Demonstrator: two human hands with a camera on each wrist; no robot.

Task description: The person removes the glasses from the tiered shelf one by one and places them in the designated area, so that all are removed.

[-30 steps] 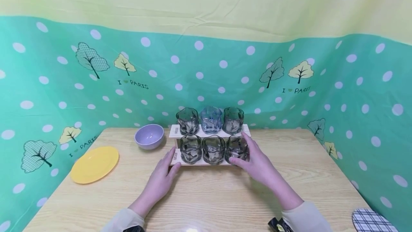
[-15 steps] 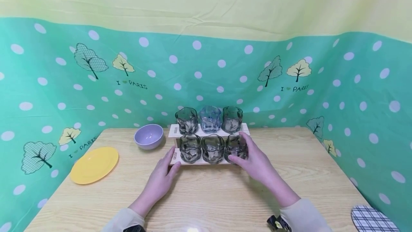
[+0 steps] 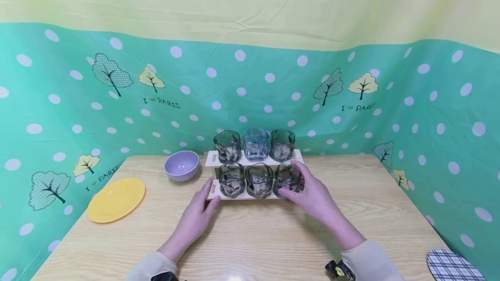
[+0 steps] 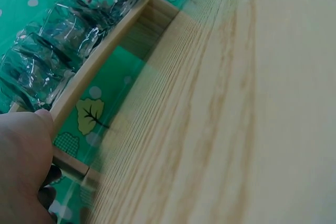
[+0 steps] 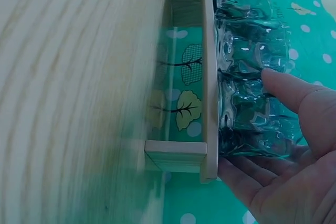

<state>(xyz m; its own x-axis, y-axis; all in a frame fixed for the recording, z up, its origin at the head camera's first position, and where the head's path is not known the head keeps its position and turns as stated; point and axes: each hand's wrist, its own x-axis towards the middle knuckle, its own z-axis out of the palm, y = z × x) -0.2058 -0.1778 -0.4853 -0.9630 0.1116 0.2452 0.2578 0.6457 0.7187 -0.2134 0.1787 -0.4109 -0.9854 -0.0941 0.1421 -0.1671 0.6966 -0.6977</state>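
A two-tier wooden rack [image 3: 212, 159] bears two rows of wavy drinking glasses in the head view. My left hand [image 3: 196, 212] grips the left end of its lower tier. The left wrist view shows the thumb on the front edge and fingers round the end support. With the thumb in front and fingers along the far side, my right hand [image 3: 314, 196] holds the right-hand smoky glass [image 3: 287, 176] of the front row, which stands on the lower shelf. Beside it are two more smoky glasses. A blue glass [image 3: 256, 145] stands between two smoky ones on the upper tier.
A purple bowl [image 3: 182, 165] stands left of the rack. Farther left lies a yellow plate [image 3: 116, 200]. At the right front edge of the wooden table [image 3: 250, 237] is a checked cloth-like item [image 3: 453, 265]. A patterned curtain [image 3: 242, 81] hangs behind.
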